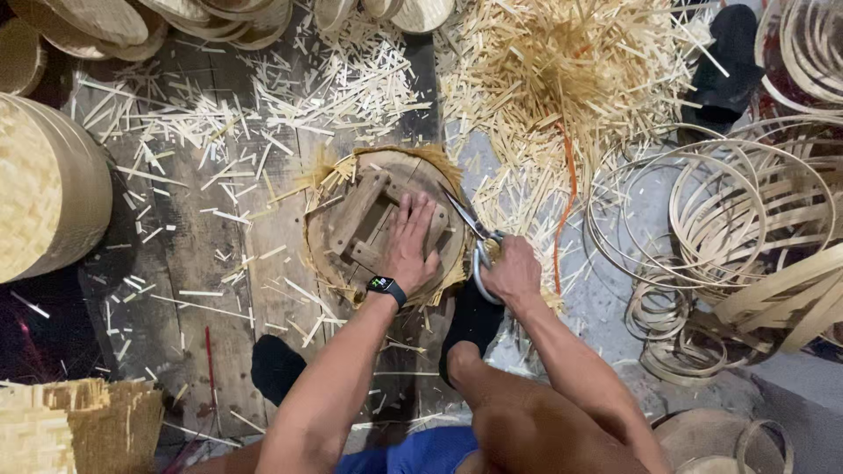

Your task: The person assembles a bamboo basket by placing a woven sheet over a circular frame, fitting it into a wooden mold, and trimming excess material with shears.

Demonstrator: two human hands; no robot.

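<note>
The round wooden form (pixel 351 230) on the floorboards is pinned by the left hand (pixel 409 246), fingers flat and spread, so the woven bamboo beneath stays fixed. Steel shears (pixel 475 239) are gripped by the right hand (pixel 512 272) at the rim, where strip ends protrude.

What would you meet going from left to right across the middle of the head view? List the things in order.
Woven bamboo drum → scattered strip offcuts → round wooden form → left hand → scissors → right hand → orange strip → coiled bamboo hoops.
</note>
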